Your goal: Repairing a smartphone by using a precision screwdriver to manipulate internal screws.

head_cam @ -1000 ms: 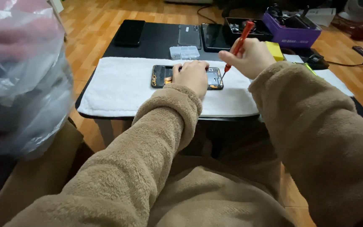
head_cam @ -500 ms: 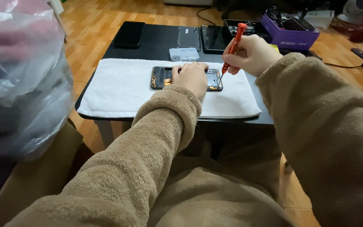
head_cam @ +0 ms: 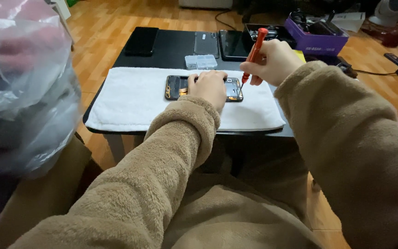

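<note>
Since the earlier frame, my right hand [head_cam: 272, 62] has drawn in toward the opened phone [head_cam: 203, 88], and the tip of the red screwdriver [head_cam: 253, 53] now stands at the phone's 3 o'clock end instead of tilting clear of it. My left hand [head_cam: 210, 86] stays pressed on the middle of the phone, fingers curled over its far edge, pinning it flat; this grip is closed on the phone from above, not lifting it. The right grip is fully closed around the screwdriver shaft, held near upright with its handle leaning toward 1 o'clock.

Progress, as I judge it: the back cover is already off, since boards and a dark cell show at both ends. Whether any screws are out I cannot tell. The tip is set at the right end, so fastener work there looks to be in hand, with the inner parts still seated.

The phone lies lengthwise on a white towel [head_cam: 130, 99] spread over the black counter [head_cam: 173, 46]. At 12 o'clock from it sits a small clear compartment box [head_cam: 201, 62]. Beyond lie three flat dark slabs: one phone [head_cam: 141, 40] at 11 o'clock, a grey panel [head_cam: 206, 44], and a glossy dark screen [head_cam: 232, 44]. At 2 o'clock stands a purple open box [head_cam: 318, 42] of tools with a pale label strip. A crumpled clear plastic bag [head_cam: 21, 87] fills 9 o'clock.
</note>
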